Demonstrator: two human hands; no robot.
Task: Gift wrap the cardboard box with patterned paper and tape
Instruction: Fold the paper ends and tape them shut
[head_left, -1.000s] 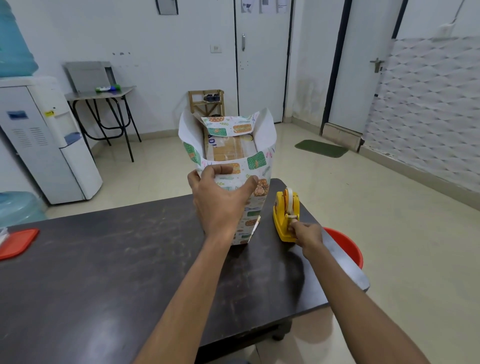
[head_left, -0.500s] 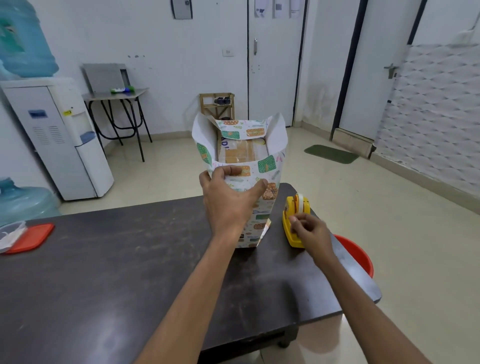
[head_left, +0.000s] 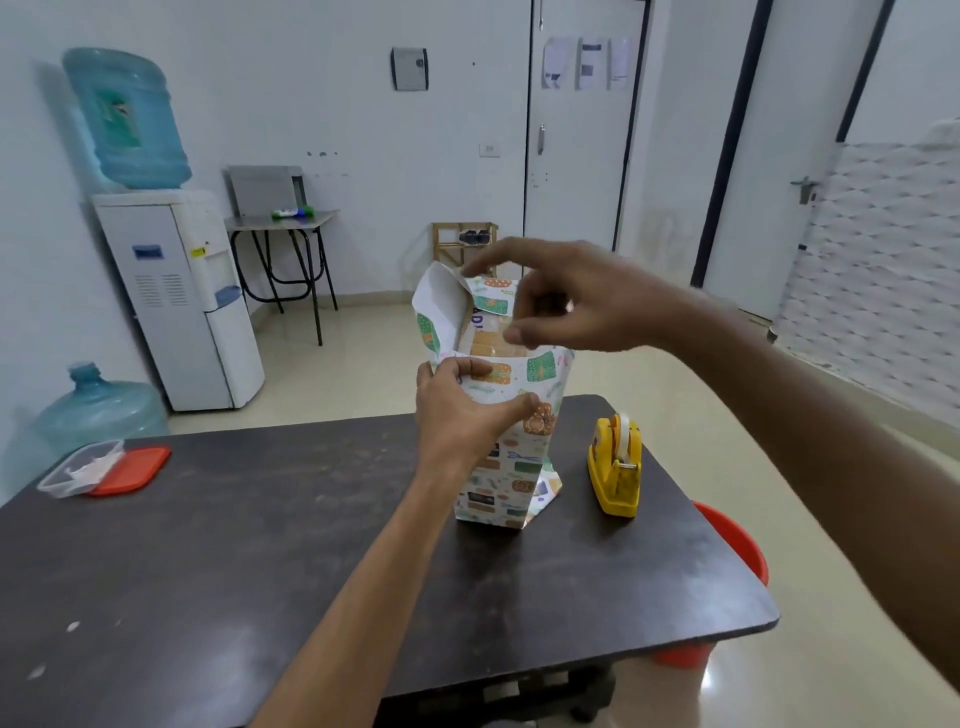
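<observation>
Both hands work: my left hand (head_left: 462, 410) pinches the colourful patterned paper (head_left: 511, 467) flap flat against the upright cardboard box (head_left: 485, 340), my right hand (head_left: 571, 301) brings pinched, blurred fingers (head_left: 524, 335) to seal it.

even indoor light | right hand (head_left: 571, 301) perhaps motion-blurred | edges wide-angle bowed

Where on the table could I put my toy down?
The table is bare along the near edge and between the red-lidded container and the wrapped box. It is crowded at the far right, where the box and yellow tape dispenser stand close together.
</observation>
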